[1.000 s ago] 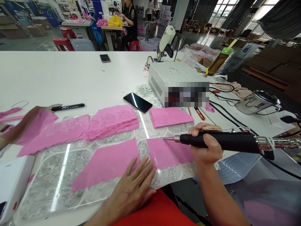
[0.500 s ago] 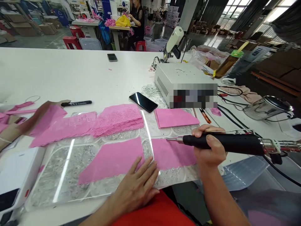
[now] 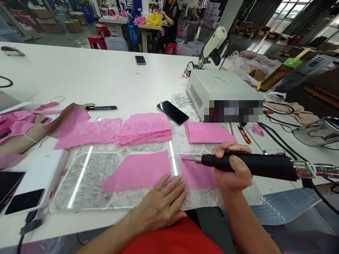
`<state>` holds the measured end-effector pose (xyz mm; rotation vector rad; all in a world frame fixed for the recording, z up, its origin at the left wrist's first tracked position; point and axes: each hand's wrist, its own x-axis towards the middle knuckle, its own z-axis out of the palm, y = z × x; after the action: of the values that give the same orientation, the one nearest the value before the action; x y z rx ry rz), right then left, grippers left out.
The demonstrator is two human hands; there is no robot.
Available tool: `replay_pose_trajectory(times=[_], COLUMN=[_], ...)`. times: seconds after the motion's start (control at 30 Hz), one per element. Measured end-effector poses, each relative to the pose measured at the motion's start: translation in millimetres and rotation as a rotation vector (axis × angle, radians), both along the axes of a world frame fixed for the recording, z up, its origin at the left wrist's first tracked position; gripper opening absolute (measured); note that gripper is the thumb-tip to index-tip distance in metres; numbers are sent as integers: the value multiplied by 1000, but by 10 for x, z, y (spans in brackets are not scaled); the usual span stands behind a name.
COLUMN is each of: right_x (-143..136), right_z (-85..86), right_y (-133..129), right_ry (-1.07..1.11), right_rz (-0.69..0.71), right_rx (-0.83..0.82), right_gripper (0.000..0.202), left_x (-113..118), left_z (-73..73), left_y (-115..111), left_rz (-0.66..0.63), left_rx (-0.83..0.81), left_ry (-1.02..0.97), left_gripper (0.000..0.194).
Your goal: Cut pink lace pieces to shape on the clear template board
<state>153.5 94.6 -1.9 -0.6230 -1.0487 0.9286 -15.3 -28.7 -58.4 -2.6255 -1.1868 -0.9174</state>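
My right hand is wrapped round a black-handled corded tool, held level. Its slim metal tip points left, at the upper left corner of a pink fabric piece; whether it touches cannot be made out. Palm down, my left hand lies flat with its fingers stretched out. Its fingertips reach the lower right corner of another pink fabric piece, which has a slanted left side. Both pieces lie on a clear patterned mat. Behind them are a stack of pink lace pieces and a plain pink stack.
A grey metal box stands behind the stacks, near a phone and orange-handled snips. A black marker lies far left of them. A white power bank sits at left. Black cables run at right. Another person sits in the background.
The view has swung left, so the table's things appear farther right. Relative to the right fabric piece, the tool's tip has moved left to its edge. My left hand stays flat.
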Motion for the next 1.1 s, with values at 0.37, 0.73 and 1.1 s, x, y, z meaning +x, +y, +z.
replay_pose_trajectory(times=[0.37,0.73,1.1], right_x=[-20,48,170], right_z=[-36,-17,-24], right_y=[14,-11,-184], right_ry=[-21,36,51], right_rz=[7,65,173], right_rx=[6,11,-29], right_gripper=[11,13,16], left_x=[-3,-10,-4], left_z=[7,44,-13], left_y=[9,7,-8], left_rz=[-3,-1,-3], left_rx=[5,3,-4], left_ry=[-11,6,10], left_gripper=[36,35,36])
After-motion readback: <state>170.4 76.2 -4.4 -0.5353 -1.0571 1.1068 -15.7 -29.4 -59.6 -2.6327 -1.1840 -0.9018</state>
